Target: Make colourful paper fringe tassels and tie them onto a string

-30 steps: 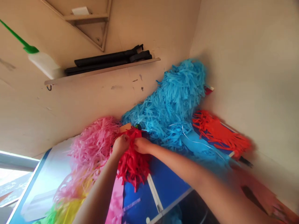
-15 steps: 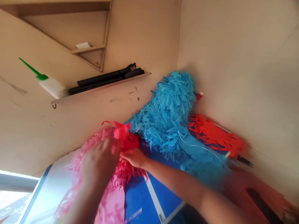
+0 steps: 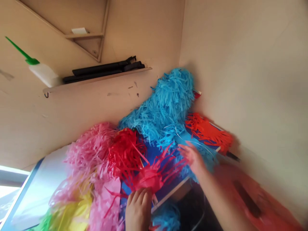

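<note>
Right then, the blue table (image 3: 166, 187) was the stage and everything was measured from it: its far corner was jammed into the meeting of two pale walls, and heaped on that corner sat the biggest thing in shot, a blue tissue fringe bundle (image 3: 166, 106), fluffy, shaggy, leaning up the wall. Next in size, toward the table's left side, a pink fringe bundle (image 3: 90, 154) spilled soft thin strips down over yellow and green ones (image 3: 72, 211). Between those two, near the table's middle, lay the red fringe bundle (image 3: 125, 152), crinkly paper strips, its loose tail (image 3: 154, 173) running from the knot of the bundle toward the near edge, long axis roughly far-left to near-right. An orange-red fringe (image 3: 209, 133) lay flat by the right wall. Now the hands: the left hand (image 3: 138, 210) was at the near edge, fingers together and curled down onto the end of that red tail, pressing or pinching it, the nearer hand to the red paper by far. The right hand (image 3: 193, 157) hovered blurred over the blue strips just right of the red tail, fingers spread open, holding nothing.
</note>
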Motion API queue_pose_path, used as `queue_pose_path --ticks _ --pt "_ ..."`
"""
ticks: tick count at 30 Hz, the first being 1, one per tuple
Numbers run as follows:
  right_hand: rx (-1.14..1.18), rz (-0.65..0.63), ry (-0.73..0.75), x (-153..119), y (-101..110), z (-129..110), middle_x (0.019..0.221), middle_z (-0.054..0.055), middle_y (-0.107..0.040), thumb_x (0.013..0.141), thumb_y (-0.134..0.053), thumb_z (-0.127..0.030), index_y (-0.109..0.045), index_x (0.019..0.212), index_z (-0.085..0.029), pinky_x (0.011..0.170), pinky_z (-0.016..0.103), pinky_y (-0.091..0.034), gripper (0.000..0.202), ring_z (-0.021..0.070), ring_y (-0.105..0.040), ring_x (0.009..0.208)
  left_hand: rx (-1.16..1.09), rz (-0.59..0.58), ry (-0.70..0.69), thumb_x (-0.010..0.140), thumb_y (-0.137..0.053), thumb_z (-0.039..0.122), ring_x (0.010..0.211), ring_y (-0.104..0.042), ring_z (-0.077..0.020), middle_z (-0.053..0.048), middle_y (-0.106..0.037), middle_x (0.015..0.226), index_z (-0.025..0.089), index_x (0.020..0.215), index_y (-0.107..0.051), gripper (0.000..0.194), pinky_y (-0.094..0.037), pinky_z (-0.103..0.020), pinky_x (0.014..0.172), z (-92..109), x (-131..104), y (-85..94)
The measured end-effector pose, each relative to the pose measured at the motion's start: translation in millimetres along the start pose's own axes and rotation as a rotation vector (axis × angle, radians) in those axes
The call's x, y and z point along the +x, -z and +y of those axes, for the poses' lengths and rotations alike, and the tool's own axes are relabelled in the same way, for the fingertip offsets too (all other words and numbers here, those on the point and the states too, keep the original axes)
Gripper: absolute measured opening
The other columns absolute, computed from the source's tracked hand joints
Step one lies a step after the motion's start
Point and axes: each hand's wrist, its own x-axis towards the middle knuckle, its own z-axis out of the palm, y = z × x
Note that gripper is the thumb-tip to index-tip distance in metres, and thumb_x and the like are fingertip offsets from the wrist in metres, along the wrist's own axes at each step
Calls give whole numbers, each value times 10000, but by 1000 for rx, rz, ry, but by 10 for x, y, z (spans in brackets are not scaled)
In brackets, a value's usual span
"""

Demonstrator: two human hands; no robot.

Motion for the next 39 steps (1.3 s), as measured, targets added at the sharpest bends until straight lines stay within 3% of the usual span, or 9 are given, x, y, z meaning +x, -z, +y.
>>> queue_pose_path --ticks 3,8,10,13,18,23,29,35,39 --pt "-141 199 196 -133 221 14 1162 124 -679 862 -538 -487 -545 1282 -199 971 475 -486 509 273 -642 1071 -50 -55 24 886 -530 135 907 -728 -242 -61 -783 937 256 1003 -683 228 -528 -376 777 72 -218 -249" --pt "-488 -1076 536 -955 -298 90 1217 42 -711 995 -444 -377 -662 1229 -297 1166 438 -312 330 208 -624 1178 -75 -14 15 857 -493 73 910 -731 -261 -93 -776 949 243 970 -683 279 -558 -429 852 136 -405 -537" --pt "-563 -1266 583 -1068 -535 176 1309 44 -667 1011 -424 -384 -601 1334 -283 1216 466 -200 382 208 -555 1286 -81 14 37 844 -469 44 862 -738 -259 -101 -770 871 234 925 -689 302 -576 -419 838 155 -465 -604" --pt "-780 -1080 618 -893 -675 256 1430 83 -567 989 -465 -426 -515 1422 -250 1211 580 -101 469 273 -405 1411 -99 31 90 859 -454 41 930 -739 -244 -105 -777 940 236 984 -689 330 -594 -385 851 177 -537 -638" --pt "-997 -386 553 -641 -459 180 1481 195 -480 940 -522 -333 -543 1392 -164 1165 686 -39 484 381 -319 1442 -143 74 124 888 -434 72 914 -746 -231 -71 -784 962 262 1011 -676 331 -607 -377 840 190 -497 -573" --pt "-682 -1179 806 -916 -252 326 1339 82 -639 862 -606 -300 -593 1297 -271 1147 424 -337 436 224 -553 1288 -228 52 201 893 -459 97 819 -743 -208 -61 -773 865 237 896 -647 234 -588 -366 818 211 -321 -458" --pt "-628 -978 949 -827 -225 572 1097 104 -753 894 -519 -141 -635 983 -191 1004 431 -417 154 201 -687 1071 -112 -127 330 815 -388 -34 933 -730 -209 -52 -781 965 206 1055 -654 432 -383 -515 1063 -55 -277 -251" --pt "-546 -896 972 -825 -180 465 1031 56 -766 888 -536 -147 -616 907 -214 949 398 -408 106 183 -698 981 338 -114 520 836 -482 123 1113 -635 -354 -209 -662 1262 128 1207 -626 398 -449 -528 958 -483 -592 268" --pt "-599 -977 1044 -911 -245 443 1106 85 -739 842 -552 -175 -608 920 -198 1018 460 -358 100 250 -631 1145 106 -80 170 801 -600 243 1260 -552 -312 -130 -592 1400 223 1376 -501 583 -418 -466 1042 -81 -510 250"
